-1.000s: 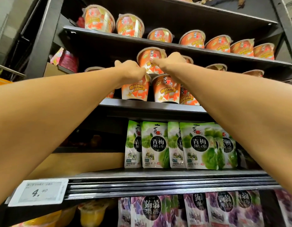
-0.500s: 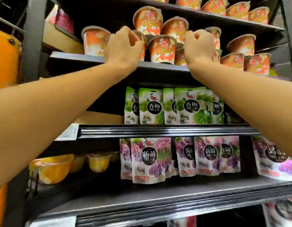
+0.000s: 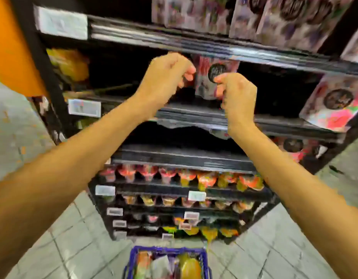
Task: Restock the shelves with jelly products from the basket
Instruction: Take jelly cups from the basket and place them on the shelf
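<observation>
The view is blurred. My left hand (image 3: 164, 77) and my right hand (image 3: 238, 93) hang in front of a dark shelf (image 3: 194, 115), fingers loosely curled, with nothing visibly in them. Between the two hands a red-and-pink jelly pouch (image 3: 206, 77) stands on that shelf. My right thumb overlaps the pouch's edge, and the blur hides whether it touches. A blue basket (image 3: 168, 250) sits on the floor below, at the bottom edge, holding several pouches and a yellow jelly cup.
Purple pouches (image 3: 284, 21) fill the shelf above and a pink pouch (image 3: 335, 101) leans at the right. Rows of small jelly cups (image 3: 186, 178) line the lower shelves. An orange panel (image 3: 11, 47) stands at the left, and grey tiled floor (image 3: 73, 248) surrounds the basket.
My hands have left the orange cups on the upper shelf and dropped two shelves lower. The view has swung down, so the lower shelves and the basket now show.
</observation>
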The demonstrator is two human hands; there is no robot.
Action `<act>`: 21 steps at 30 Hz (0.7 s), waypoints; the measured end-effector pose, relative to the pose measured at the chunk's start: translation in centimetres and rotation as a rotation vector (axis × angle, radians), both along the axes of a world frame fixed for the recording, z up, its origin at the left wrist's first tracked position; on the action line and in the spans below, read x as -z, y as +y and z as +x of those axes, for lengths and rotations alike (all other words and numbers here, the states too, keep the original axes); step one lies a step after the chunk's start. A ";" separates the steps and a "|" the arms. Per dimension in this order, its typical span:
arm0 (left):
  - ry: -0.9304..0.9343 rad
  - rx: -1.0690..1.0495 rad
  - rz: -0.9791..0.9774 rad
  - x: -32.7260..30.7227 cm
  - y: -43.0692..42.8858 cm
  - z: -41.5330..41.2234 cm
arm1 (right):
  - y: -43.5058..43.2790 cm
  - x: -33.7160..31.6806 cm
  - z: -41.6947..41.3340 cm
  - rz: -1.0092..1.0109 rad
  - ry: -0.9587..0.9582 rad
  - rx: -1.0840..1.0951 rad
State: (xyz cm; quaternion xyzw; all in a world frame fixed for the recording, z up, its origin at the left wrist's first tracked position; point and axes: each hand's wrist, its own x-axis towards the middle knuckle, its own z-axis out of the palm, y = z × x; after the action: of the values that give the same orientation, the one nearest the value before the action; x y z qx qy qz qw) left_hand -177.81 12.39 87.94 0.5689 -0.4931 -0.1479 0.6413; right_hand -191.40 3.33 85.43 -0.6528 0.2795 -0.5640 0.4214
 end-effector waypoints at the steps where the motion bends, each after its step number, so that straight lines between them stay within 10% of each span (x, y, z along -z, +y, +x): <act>1: 0.049 -0.003 0.039 3.6 0.5 -1.1 | 0.4 3.6 -0.8 0.062 0.028 -0.014; 16: 0.752 -0.282 1.073 57.0 12.2 -8.6 | 9.7 53.6 -10.9 1.176 0.660 -0.147; 21: 0.880 -0.399 1.209 72.2 16.1 -9.2 | 13.8 69.5 -10.5 1.181 0.853 -0.040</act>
State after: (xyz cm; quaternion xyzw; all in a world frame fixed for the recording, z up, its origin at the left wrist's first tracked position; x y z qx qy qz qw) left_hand -187.00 28.53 15.75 0.7872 0.0853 -0.4854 0.3706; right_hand -201.86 17.12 15.88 -0.4847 0.6650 -0.0077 0.5681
